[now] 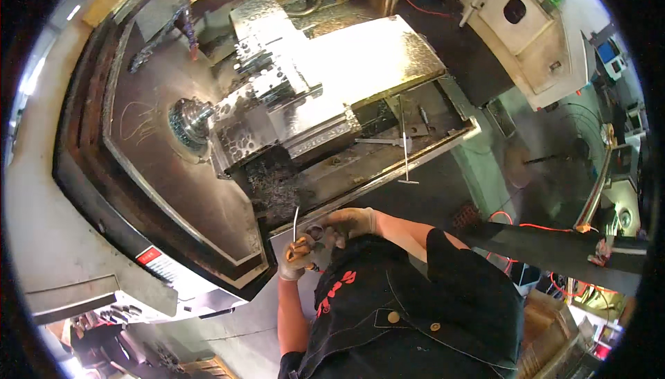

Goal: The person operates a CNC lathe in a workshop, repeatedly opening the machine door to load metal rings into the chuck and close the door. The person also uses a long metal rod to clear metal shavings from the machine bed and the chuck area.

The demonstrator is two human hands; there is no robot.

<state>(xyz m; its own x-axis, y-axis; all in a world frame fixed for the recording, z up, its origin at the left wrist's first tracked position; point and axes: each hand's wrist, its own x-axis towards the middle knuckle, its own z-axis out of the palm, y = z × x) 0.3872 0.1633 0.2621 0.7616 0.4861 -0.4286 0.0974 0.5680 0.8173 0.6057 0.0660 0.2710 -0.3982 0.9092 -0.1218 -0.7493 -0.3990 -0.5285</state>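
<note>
My left hand [294, 262], in a pale soiled glove, is closed around an orange-handled tool [303, 247]. A thin, slightly bent metal tube or rod [297, 222] rises from that tool; its exact kind is unclear. Close beside it, my gloved right hand [352, 222] is closed on a small round metal part [315, 232] that looks like a ring. Both hands are near my chest, just in front of the lathe's front edge. Dark metal chips [273, 183] lie in the machine beyond them.
Ahead is the open lathe, with its chuck [190, 121] at left and tool turret block [267, 46]. A caliper [382, 141] and a T-handled rod [404, 145] rest along the bright machine bed's near side. The door frame [187, 237] stands at left.
</note>
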